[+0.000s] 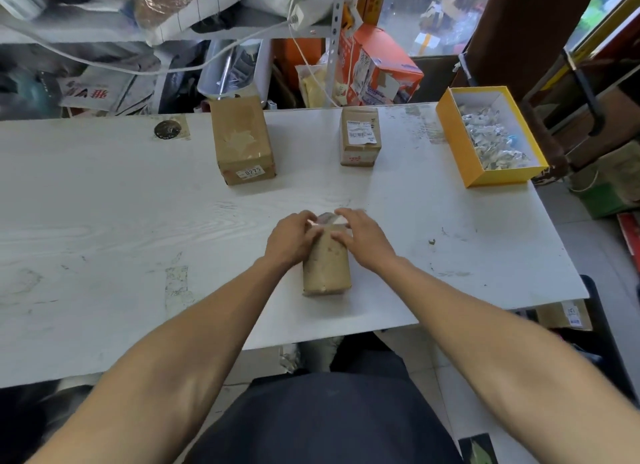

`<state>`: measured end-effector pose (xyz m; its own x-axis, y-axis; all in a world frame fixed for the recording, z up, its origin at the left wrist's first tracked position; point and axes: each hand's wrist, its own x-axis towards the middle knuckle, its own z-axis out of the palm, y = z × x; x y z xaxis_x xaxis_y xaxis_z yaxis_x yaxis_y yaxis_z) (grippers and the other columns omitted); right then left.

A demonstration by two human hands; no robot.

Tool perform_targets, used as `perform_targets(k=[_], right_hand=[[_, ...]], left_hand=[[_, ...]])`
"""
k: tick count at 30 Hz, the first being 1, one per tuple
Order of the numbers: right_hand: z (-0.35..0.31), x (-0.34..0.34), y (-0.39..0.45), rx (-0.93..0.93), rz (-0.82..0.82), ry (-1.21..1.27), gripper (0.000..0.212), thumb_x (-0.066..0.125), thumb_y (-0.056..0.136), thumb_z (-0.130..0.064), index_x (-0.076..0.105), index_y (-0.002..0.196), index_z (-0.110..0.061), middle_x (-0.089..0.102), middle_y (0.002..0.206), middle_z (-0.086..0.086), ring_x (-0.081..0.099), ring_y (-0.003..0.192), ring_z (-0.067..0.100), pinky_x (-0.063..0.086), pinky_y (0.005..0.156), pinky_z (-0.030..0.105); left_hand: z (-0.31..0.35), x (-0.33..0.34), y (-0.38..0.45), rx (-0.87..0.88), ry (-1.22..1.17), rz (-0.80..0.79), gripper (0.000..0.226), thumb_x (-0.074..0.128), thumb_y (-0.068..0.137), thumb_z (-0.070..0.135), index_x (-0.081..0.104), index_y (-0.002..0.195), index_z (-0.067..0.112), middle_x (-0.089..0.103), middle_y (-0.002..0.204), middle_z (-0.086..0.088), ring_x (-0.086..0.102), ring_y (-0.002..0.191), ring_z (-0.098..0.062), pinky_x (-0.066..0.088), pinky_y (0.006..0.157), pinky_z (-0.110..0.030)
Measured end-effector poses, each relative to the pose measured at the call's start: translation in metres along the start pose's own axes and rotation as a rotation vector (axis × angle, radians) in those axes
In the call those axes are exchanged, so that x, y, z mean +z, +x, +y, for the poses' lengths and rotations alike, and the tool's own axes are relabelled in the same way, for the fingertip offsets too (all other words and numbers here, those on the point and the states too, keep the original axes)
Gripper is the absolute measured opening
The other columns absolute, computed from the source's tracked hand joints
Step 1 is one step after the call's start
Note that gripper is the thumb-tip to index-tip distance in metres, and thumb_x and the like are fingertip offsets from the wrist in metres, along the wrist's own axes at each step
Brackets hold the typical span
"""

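Cardboard parcel (325, 266) flat on the tabletop (138, 221), both hands gripping its far end.
Fingers (304, 218) of the left hand (291, 238) and right hand (363, 236) curl over the far top edge, thumbs pressing on the top face. A pale flap (327, 218) shows between the fingers; can't tell whether it is label or tape. The long axis runs straight away from the person, with the near end free. It looks light, with stiff but dented card that is not slippery, so hold it by the long sides mid-length. A taped carton (244, 141) and a labelled carton (360, 136) sit well beyond the fingers, and a yellow box (509, 175) is far to their right.
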<state>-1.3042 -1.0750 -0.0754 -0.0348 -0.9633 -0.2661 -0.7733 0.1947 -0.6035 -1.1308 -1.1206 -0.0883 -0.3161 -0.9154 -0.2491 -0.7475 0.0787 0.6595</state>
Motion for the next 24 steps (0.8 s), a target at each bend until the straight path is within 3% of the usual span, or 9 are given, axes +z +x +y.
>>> perform_targets(k=[2,5,8,10,14,19,24], right_hand=[[-0.003,-0.014,0.008,-0.019,0.000,-0.058,0.036,0.056,0.096,-0.031,0.056,0.130,-0.020,0.051,0.131,0.008,0.056,0.111,0.024,0.045,0.096,0.036],[-0.015,-0.043,0.021,-0.048,0.069,-0.106,0.021,0.057,0.096,-0.023,0.070,0.108,-0.012,0.064,0.109,0.007,0.061,0.098,0.023,0.045,0.082,0.030],[-0.034,-0.074,0.029,-0.015,0.077,0.003,0.018,0.060,0.093,-0.020,0.075,0.095,-0.011,0.072,0.092,0.005,0.065,0.085,0.019,0.052,0.072,0.031],[-0.044,-0.091,0.032,-0.017,0.011,0.117,0.014,0.064,0.091,-0.017,0.075,0.091,-0.008,0.073,0.086,0.009,0.069,0.077,0.019,0.060,0.074,0.033],[-0.051,-0.119,0.026,-0.008,-0.060,0.267,0.010,0.065,0.091,-0.009,0.070,0.094,-0.001,0.070,0.083,0.015,0.068,0.065,0.016,0.060,0.065,0.023],[-0.041,-0.129,0.023,0.021,-0.069,0.268,0.009,0.071,0.087,-0.007,0.073,0.093,-0.001,0.071,0.084,0.014,0.070,0.067,0.019,0.062,0.074,0.031],[-0.038,-0.125,0.017,-0.087,-0.131,-0.021,0.016,0.068,0.086,-0.007,0.077,0.099,-0.009,0.072,0.092,0.009,0.067,0.080,0.021,0.058,0.074,0.030]], left_hand=[[0.004,-0.011,0.004,0.009,0.103,-0.053,0.036,0.060,0.095,0.039,0.062,0.124,0.019,0.068,0.116,-0.005,0.062,0.107,-0.024,0.050,0.087,-0.037],[0.019,-0.039,0.013,0.005,0.184,-0.062,0.039,0.068,0.090,0.042,0.062,0.123,0.021,0.067,0.118,-0.001,0.061,0.109,-0.022,0.048,0.083,-0.034],[0.053,-0.068,0.022,0.040,0.206,-0.098,0.045,0.079,0.081,0.041,0.065,0.118,0.019,0.067,0.115,0.000,0.063,0.101,-0.022,0.053,0.084,-0.036],[0.076,-0.079,0.026,0.073,0.249,-0.108,0.037,0.081,0.080,0.034,0.068,0.112,0.020,0.069,0.109,0.001,0.065,0.095,-0.022,0.056,0.081,-0.036],[0.108,-0.083,0.029,0.128,0.387,-0.040,0.007,0.074,0.086,0.023,0.071,0.092,0.022,0.072,0.099,-0.002,0.065,0.089,-0.023,0.058,0.076,-0.036],[0.129,-0.073,0.024,0.075,0.297,-0.019,0.003,0.069,0.090,0.017,0.067,0.091,0.019,0.069,0.099,-0.005,0.064,0.095,-0.025,0.055,0.082,-0.035],[0.139,-0.056,0.017,0.029,0.227,0.019,0.004,0.072,0.089,0.017,0.071,0.093,0.016,0.072,0.101,-0.007,0.065,0.095,-0.025,0.054,0.080,-0.034]])
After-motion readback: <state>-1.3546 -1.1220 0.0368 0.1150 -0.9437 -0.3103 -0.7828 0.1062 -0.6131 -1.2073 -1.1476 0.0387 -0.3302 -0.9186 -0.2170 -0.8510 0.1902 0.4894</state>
